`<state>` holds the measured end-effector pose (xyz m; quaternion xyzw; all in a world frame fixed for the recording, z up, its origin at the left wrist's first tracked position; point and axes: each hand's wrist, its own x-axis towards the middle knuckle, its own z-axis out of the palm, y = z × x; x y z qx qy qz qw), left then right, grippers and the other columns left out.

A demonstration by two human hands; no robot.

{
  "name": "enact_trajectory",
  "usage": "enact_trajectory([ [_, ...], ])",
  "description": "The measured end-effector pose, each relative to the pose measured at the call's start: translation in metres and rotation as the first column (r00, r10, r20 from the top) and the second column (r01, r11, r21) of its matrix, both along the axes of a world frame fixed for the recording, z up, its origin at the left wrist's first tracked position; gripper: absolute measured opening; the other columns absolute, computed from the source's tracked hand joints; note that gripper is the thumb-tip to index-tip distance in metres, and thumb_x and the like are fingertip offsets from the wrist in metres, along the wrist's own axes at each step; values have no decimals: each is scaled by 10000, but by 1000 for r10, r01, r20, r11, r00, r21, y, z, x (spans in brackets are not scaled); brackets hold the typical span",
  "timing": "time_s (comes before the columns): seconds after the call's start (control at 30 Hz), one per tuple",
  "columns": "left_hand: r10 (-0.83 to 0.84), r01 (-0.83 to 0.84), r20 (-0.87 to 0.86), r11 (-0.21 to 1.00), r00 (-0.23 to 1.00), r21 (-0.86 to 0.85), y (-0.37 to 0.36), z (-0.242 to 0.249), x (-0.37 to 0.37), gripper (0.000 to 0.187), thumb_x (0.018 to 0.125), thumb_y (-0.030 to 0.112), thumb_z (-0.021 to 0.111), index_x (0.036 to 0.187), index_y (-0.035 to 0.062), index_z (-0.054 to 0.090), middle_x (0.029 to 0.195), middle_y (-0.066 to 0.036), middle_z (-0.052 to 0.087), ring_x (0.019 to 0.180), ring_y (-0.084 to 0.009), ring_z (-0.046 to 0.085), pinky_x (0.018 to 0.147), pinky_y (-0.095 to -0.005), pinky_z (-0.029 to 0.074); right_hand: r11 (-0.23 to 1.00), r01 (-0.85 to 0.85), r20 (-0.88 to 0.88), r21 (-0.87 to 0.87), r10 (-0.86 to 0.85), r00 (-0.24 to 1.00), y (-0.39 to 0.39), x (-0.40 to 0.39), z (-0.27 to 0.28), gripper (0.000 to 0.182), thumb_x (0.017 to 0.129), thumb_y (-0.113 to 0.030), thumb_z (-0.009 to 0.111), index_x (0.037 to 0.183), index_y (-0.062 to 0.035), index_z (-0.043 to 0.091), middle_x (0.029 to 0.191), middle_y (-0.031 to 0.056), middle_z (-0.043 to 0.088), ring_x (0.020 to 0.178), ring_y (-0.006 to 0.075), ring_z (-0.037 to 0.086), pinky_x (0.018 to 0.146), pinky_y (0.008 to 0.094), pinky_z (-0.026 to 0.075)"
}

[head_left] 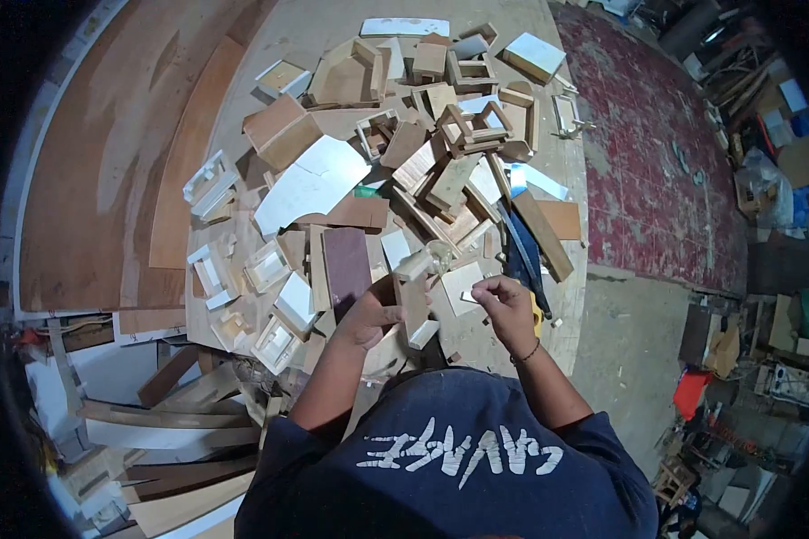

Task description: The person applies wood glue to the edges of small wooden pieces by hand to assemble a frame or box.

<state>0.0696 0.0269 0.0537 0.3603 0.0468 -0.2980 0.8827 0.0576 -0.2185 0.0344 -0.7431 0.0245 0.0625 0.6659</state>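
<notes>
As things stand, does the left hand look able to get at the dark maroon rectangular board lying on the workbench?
Probably yes: the left hand rests right beside the dark maroon rectangular board, whose top face lies uncovered, with nothing stacked between them.

Maroon board (346, 262), white curved panel (310, 184), navy shirt (449, 458) — white lettering, worn red patterned floor (656, 153)

So the person's got on a dark navy t-shirt (449, 467) with short sleeves, chunky white block lettering (463, 449) across the chest, upside down from this angle. Bare forearms, and a thin dark bracelet (528, 355) around the right wrist.
</notes>
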Motion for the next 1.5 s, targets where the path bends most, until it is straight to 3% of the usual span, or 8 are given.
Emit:
enact_trajectory([
  [0.33, -193, -76, 315, 734, 929, 675, 6, -14, 9, 678, 613, 153, 841, 1176, -15, 503, 1058, -82, 580, 1008, -173, 557, 894, -309, 436, 995, 94, -143, -31, -98, 985, -20, 0, -54, 179, 813, -72, 669, 967, 7, 625, 781, 23, 630, 699, 75, 578, 637, 227, 470],
  [0.4, -270, -335, 517, 510, 812, 793, 6, -17, -1, 643, 617, 146, 835, 1150, -14, 514, 1059, -95, 585, 1009, -176, 563, 894, -321, 442, 966, -23, -257, -256, -45, 965, -30, -10, -56, 203, 803, -97, 685, 972, -3, 626, 755, 40, 632, 666, 79, 575, 616, 223, 463],
  [0.47, -292, -243, 436, 517, 851, 821, 8, -18, -7, 649, 624, 74, 812, 1186, -4, 498, 1082, -91, 581, 1033, -181, 552, 919, -325, 433, 918, -101, -318, -383, -28, 948, -39, -20, -51, 239, 766, -115, 705, 972, -19, 633, 827, 74, 638, 758, 145, 599, 684, 273, 474],
  [0.5, -316, -151, 356, 523, 880, 839, 8, -18, -11, 666, 631, 2, 790, 1222, 5, 481, 1105, -88, 576, 1057, -185, 542, 944, -328, 423, 806, -60, -58, -589, 32, 998, -43, -30, -56, 272, 745, -133, 710, 985, -29, 635, 909, 90, 628, 855, 197, 585, 761, 321, 457],
  [0.63, -22, -17, 77, 879, 997, 477, 7, -40, -26, 555, 699, 106, 767, 1175, -11, 506, 1071, -107, 604, 955, -225, 612, 865, -333, 481, 552, 175, 196, -815, -20, 980, -63, -70, -73, 539, 694, -227, 727, 1178, -60, 557, 1232, 162, 486, 1165, 357, 416, 999, 468, 293],
  [0.8, 71, -66, -9, 961, 997, 267, -2, -51, -57, 629, 759, 319, 744, 1210, -22, 468, 1071, -134, 601, 951, -266, 625, 858, -372, 497, 366, 316, 174, -875, -370, 913, -103, -116, -107, 721, 727, -364, 701, 1318, -57, 426, 1342, 223, 375, 1244, 395, 319, 1047, 496, 223],
  [1.1, 298, -290, -7, 933, 954, 214, 7, -57, -101, 629, 788, 350, 714, 1225, -13, 443, 1095, -142, 567, 1023, -251, 579, 891, -409, 500, 334, -309, -403, -890, -262, 877, -126, -145, -114, 1182, 522, -606, 771, 1443, -108, 223, 1498, 203, 169, 1364, 396, 195, 1063, 591, 169],
  [1.5, 425, -402, -29, 875, 905, 270, 11, -48, -136, 584, 824, 326, 680, 1243, -12, 453, 1087, -139, 576, 963, -265, 608, 852, -376, 501, 431, 150, -64, -890, -444, 894, -99, -132, -130, 809, 682, -461, 731, 1334, -95, 423, 1403, 197, 333, 1292, 371, 305, 1071, 541, 172],
])
